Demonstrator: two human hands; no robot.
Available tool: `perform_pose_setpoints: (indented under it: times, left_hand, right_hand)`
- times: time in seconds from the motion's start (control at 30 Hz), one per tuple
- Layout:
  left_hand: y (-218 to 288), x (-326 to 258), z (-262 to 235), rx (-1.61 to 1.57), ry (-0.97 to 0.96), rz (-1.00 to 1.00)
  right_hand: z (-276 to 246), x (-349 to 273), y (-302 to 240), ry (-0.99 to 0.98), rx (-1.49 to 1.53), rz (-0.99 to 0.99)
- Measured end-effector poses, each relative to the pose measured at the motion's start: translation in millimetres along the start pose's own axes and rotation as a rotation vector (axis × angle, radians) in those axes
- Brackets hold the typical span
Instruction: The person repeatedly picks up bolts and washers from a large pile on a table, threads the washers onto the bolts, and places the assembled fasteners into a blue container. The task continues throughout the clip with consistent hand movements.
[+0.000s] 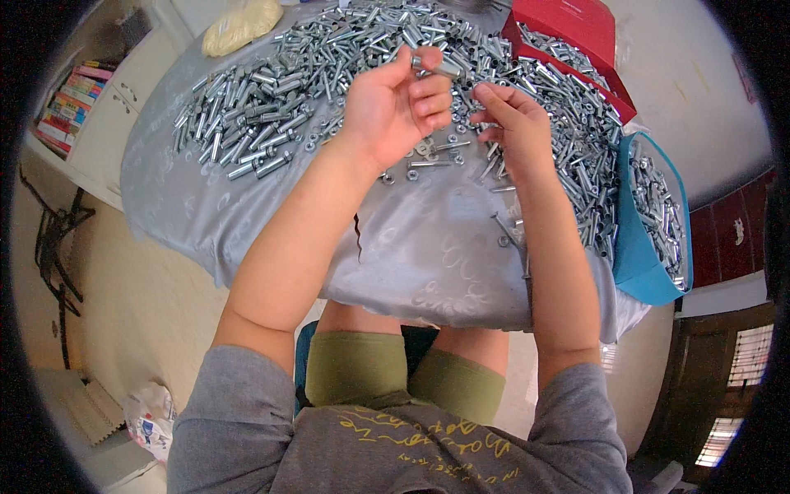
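My left hand (399, 107) is raised over the table, closed, with a silvery expansion bolt (444, 69) between thumb and index finger. Its thicker, tube-like end points right, toward my other hand. The remaining fingers curl into the palm. Just right of it, my right hand (517, 128) has thumb and index finger pinched together; whatever may be between them is too small to make out. Beneath and beyond both hands spreads a large heap of metal bolts and sleeves (329, 49). A few loose nuts (412, 174) and a bolt (429, 164) lie nearer me.
A grey satin cloth (395, 247) covers the round table. At the far right stands a red box (568, 20) of metal parts, and a blue bin (642, 255) of them sits at the right edge. A yellowish bag (241, 29) lies far left. Shelved books (74, 103) stand beyond.
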State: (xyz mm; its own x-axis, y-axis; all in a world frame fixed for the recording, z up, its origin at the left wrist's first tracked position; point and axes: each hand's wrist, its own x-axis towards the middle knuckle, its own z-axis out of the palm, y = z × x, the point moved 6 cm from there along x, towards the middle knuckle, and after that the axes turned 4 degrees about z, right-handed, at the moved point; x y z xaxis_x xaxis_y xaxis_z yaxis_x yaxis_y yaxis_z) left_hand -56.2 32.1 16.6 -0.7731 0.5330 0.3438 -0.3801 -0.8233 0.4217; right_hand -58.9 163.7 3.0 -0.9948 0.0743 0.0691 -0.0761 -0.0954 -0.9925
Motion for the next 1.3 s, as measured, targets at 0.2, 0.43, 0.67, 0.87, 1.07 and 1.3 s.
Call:
perform_pose_setpoints:
  times: [0.2,0.43,0.67,0.87,1.07,1.3]
  left_hand:
    - [-3,-2,1,-0.046,-0.001,0.007]
    - [-4,-3,8,-0.036,-0.053,-0.006]
    - [-5,-4,7,-0.051,-0.037,-0.003]
    - [-5,-4,8,-0.055,-0.026,0.009]
    - [-6,-5,9,-0.031,-0.052,-0.004]
    - [-12,-6,14,0.029,-0.069,-0.042]
  right_hand:
    - [5,-8,-12,0.01,0.114,-0.124]
    - [5,-15,-23,0.05,0.146,-0.233]
    - [11,-20,-29,0.015,0.089,-0.261]
    - [14,-20,-30,-0.023,0.008,-0.339]
    - [12,-20,-35,-0.058,-0.055,-0.292]
    - [10,-21,-40,-0.15,-0.049,-0.207]
